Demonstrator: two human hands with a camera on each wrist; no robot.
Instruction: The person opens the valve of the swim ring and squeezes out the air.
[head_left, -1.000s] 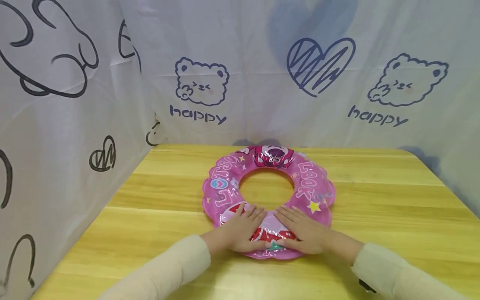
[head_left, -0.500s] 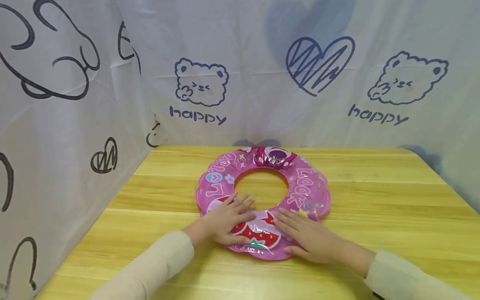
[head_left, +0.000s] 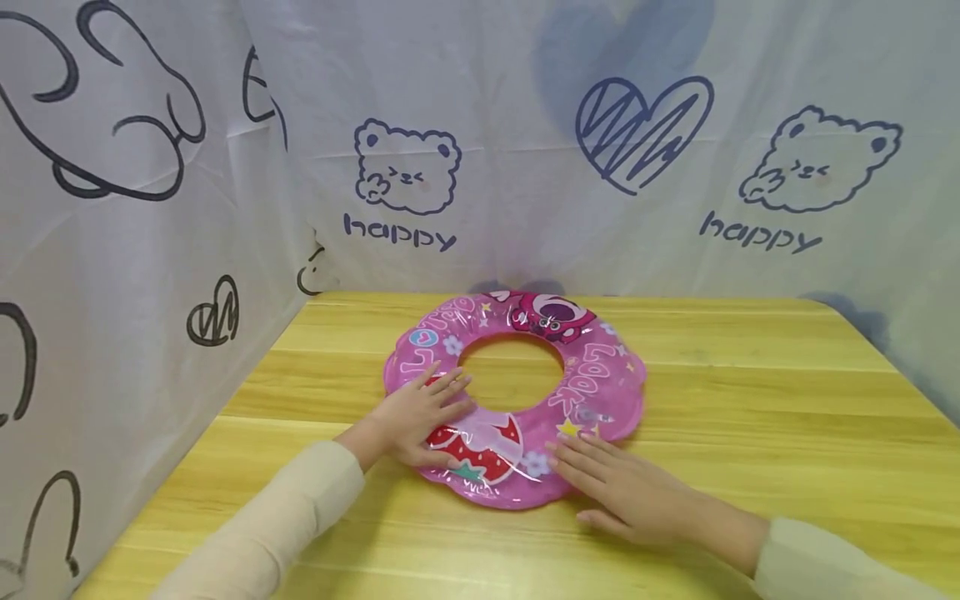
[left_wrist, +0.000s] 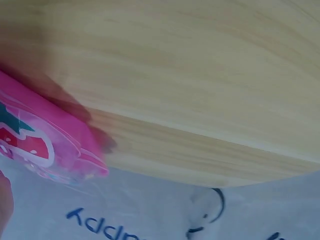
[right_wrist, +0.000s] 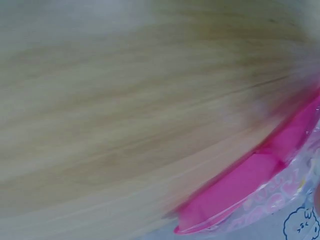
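Note:
A pink inflatable swim ring [head_left: 600,375] lies flat on the table, printed with a bear, lettering, stars and a strawberry. On its left front part rests my left hand [head_left: 420,417], fingers straight and spread, thumb near the strawberry. My right hand [head_left: 637,492] touches the front right edge with its extended fingertips, close to a yellow star. In the left wrist view the side of the swim ring [left_wrist: 65,135] shows at the left, with a sliver of hand [left_wrist: 5,200]. The right wrist view has the swim ring's pink edge [right_wrist: 230,185] at lower right.
The wooden table [head_left: 750,400] reaches back to a white cloth [head_left: 525,200] with bear, heart and "happy" drawings. Another stretch of printed cloth [head_left: 135,250] hangs along the left side.
The swim ring has turned clockwise and shifted slightly left; its strawberry moved from front centre to the left. My hands have spread apart, the left one leftward, the right one slightly right and nearer.

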